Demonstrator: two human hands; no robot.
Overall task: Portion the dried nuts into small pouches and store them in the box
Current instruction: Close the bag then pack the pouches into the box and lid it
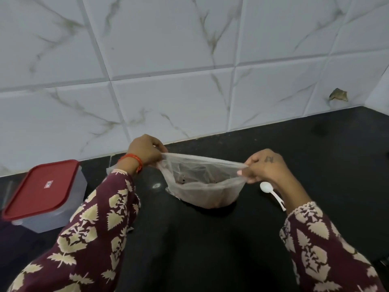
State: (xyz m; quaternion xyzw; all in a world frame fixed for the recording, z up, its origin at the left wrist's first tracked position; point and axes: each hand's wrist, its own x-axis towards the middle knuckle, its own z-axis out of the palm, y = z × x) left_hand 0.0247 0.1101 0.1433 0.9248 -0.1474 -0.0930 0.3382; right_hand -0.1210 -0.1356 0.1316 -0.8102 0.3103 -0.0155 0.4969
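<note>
Seen from a head camera, looking down at a black countertop [294, 148] against a wall of white marble-patterned tiles [168, 49]. At centre, held just above the counter: a clear plastic bag [202, 186] with a layer of dark brown dried nuts [208, 197] in its bottom, mouth stretched wide and flat between 2 hands. On the left rim, pinched tight: the left hand [145, 150], fingers curled over the plastic, an orange band [134, 160] at the wrist. On the right rim, likewise pinched between thumb and curled fingers: the right hand [265, 167], a small dark mark on its back. Hands well apart, with the bag's opening taut between them. Both forearms in maroon sleeves [94, 228] printed with cream leaf shapes. Just beside the right wrist, lying on the counter: a white plastic spoon [271, 193], bowl toward the bag. Far left, near the wall: a translucent storage box [48, 199], closed with a red lid [42, 187]. Chipped spot on 1 tile at the far right.
</note>
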